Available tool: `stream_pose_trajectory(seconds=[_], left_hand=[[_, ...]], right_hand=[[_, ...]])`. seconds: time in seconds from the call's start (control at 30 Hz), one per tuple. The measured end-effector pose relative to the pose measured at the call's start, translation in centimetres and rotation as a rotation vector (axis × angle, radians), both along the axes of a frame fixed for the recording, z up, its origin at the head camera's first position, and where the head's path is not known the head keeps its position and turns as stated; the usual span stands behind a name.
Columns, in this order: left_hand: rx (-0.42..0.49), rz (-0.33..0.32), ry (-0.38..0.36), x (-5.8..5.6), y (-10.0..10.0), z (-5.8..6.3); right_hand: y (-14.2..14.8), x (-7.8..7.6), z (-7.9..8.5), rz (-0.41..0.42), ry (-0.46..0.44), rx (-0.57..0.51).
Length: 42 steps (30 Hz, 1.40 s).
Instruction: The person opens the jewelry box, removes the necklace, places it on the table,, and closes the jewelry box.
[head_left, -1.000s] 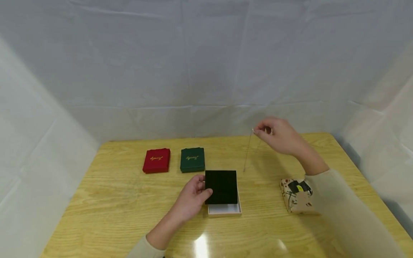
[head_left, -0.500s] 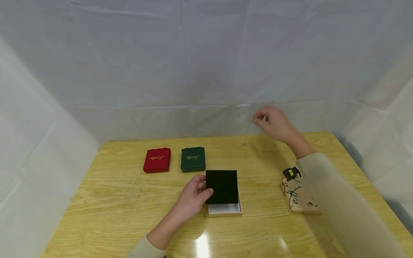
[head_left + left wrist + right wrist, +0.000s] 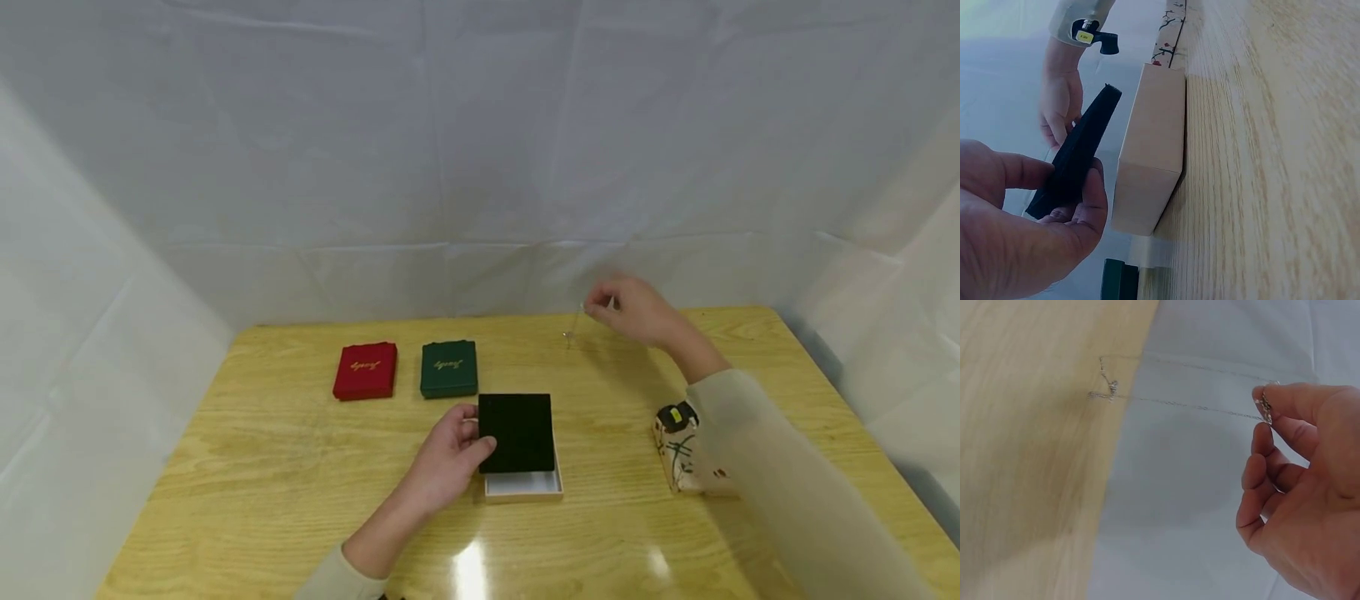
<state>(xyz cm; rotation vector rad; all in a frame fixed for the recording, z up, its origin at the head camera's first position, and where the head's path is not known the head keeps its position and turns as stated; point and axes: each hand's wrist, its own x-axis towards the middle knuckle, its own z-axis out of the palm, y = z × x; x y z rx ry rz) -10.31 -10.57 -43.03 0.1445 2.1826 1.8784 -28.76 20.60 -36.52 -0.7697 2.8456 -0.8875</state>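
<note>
Between the thumb and fingers of my left hand [image 3: 447, 458] is a flat black velvety pad [image 3: 515, 433], held tilted. In the left wrist view it hangs above and beside a pale open box [image 3: 1150, 125], whose white inside shows under the pad's near edge in the head view. Towards the table's far edge, my right hand [image 3: 630, 312] pinches a thin silver chain necklace [image 3: 1185, 405] by its upper end, thumb against fingertip. Two strands hang from the pinch. The lower end, with a small bunched part, hangs over the far part of the table.
A red box [image 3: 365, 372] and a dark green box [image 3: 448, 369], both with gold lettering, sit at the back left. On the right, a flower-patterned box [image 3: 686, 467] is partly hidden by my right sleeve. White cloth [image 3: 495, 167] hangs behind the wooden table [image 3: 285, 467].
My right hand, pinching the necklace, rose and went back, then came down a little. The chain's lower end is now farther back. My left hand and the pad have stayed put.
</note>
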Motion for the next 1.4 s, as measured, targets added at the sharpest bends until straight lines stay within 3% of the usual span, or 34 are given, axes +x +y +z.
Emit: stream_pose_trajectory(seconds=[0.6,0.9,1.4], left_hand=[[0.045,0.0,-0.008,0.0,0.0,0.1],[0.037,0.0,-0.002,0.1,0.0,0.2],[0.022,0.009,0.0,0.1,-0.2,0.1]], right_hand=[[-0.1,0.5,-3.8,0.2,-0.146,0.09],[-0.4,1.2,-4.9,0.189,-0.292,0.172],[-0.9,1.5,-6.2,0.182,-0.394,0.227]])
